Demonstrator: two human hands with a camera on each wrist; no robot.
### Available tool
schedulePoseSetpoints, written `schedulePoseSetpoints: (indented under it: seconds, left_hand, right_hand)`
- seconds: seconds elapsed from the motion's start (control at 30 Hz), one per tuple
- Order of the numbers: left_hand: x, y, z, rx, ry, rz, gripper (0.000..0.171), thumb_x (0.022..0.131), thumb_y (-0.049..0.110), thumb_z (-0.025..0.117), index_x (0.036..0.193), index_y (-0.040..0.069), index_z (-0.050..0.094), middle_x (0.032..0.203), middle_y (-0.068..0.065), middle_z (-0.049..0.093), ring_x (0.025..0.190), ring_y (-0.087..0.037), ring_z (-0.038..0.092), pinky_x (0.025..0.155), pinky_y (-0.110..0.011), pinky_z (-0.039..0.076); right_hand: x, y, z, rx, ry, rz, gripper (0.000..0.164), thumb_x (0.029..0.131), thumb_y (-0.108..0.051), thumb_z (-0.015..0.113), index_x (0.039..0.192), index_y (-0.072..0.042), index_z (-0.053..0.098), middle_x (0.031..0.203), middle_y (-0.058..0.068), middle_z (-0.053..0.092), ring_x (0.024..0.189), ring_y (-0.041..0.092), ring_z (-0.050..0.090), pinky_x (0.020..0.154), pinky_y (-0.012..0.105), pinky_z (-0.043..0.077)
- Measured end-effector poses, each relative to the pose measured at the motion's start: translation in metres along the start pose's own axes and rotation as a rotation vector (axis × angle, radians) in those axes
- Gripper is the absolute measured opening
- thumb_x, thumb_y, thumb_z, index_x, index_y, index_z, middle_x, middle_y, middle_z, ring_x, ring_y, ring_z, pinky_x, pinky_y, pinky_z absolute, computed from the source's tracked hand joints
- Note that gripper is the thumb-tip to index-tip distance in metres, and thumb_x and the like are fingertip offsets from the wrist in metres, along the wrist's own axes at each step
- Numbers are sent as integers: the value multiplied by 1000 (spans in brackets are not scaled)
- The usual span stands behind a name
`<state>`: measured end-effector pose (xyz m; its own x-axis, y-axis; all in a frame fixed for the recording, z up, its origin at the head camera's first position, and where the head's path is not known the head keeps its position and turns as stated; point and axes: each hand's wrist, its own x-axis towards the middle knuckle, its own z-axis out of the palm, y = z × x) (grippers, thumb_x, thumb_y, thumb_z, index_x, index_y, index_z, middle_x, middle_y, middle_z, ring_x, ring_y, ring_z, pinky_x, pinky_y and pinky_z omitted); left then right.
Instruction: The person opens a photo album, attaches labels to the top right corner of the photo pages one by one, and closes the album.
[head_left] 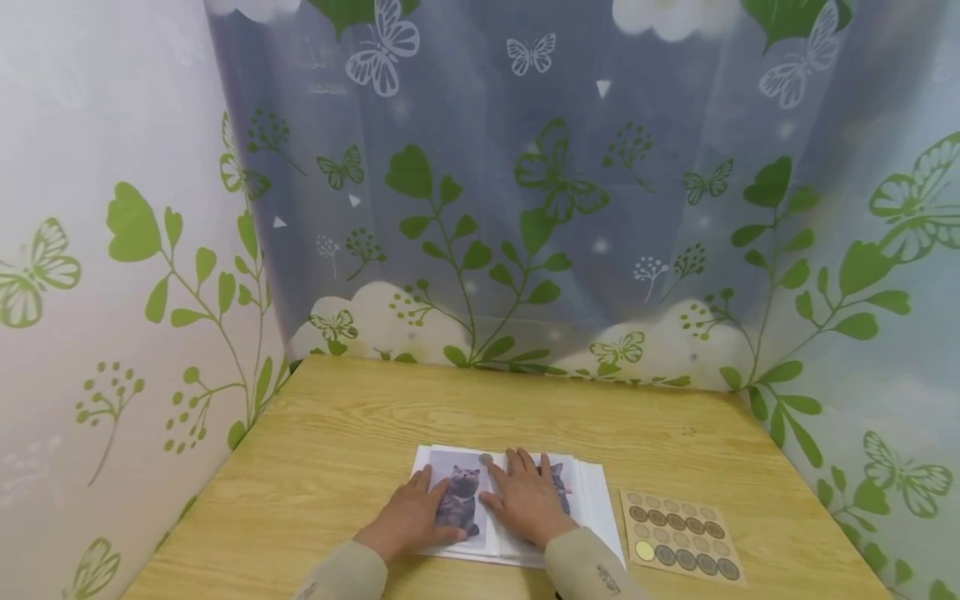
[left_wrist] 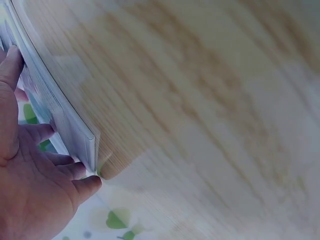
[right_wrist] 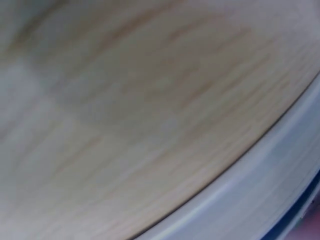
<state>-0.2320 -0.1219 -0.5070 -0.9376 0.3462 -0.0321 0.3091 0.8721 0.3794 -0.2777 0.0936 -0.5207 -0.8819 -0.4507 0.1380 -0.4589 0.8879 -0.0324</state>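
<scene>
An open photo album lies on the table, with a picture of a grey cat on its left page and another cat picture partly under my right hand. My left hand rests with spread fingers on the left page's outer side; the left wrist view has this hand at the album's edge. My right hand lies across the middle and right page, fingers extended. A small round sticker sits at the top near the fold, close to its fingers. The right wrist view mainly catches the album's side.
Right of the album lies a tan sheet of round stickers in rows, with one bright yellow circle at its lower left. The wooden table ends at a leaf-and-butterfly curtain behind and on both sides.
</scene>
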Motion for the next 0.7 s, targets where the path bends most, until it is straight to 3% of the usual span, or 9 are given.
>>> schedulePoseSetpoints:
  seconds: [0.33, 0.7]
  left_hand:
    - [1, 0, -1, 13, -1, -6, 88, 83, 58, 70, 143, -3, 47, 151, -37, 29, 138, -53, 29, 112, -64, 26]
    - [-3, 2, -4, 78, 34, -18, 88, 82, 63, 68, 143, 2, 50, 151, -32, 33, 138, -53, 30, 111, -70, 21]
  right_hand:
    - [3, -7, -6, 30, -7, -16, 59, 100, -53, 46, 148, -18, 47, 151, 23, 39, 140, 42, 34, 112, 68, 18]
    - [5, -8, -4, 24, -7, 41, 57, 100, -55, 45, 145, -20, 52, 151, 24, 39, 141, 41, 33, 112, 68, 17]
